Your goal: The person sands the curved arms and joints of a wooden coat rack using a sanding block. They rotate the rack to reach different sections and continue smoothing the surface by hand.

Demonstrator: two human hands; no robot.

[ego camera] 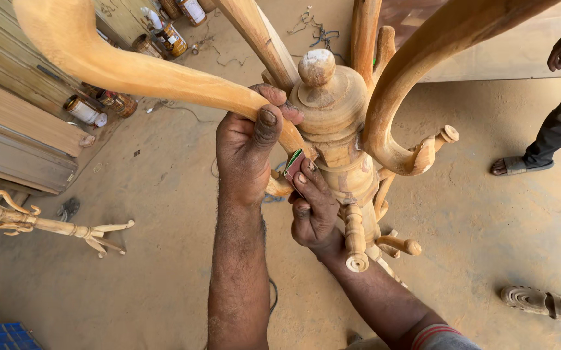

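A turned wooden coat stand (332, 110) rises toward me, seen from above, with curved arms spreading out and small pegs lower on its post. My left hand (248, 146) grips one curved arm (131, 68) where it joins the post, thumb on top. My right hand (313, 210) presses a small folded piece of sandpaper (293, 165), reddish with a green edge, against the post just below that joint. Another curved arm (391, 104) hooks round on the right.
A second wooden stand (40, 225) lies on the dusty floor at left. Several tins (83, 110) stand by stacked boards (14, 123). Another person's leg and sandalled foot (520, 165) are at right; a further foot (533, 301) at lower right.
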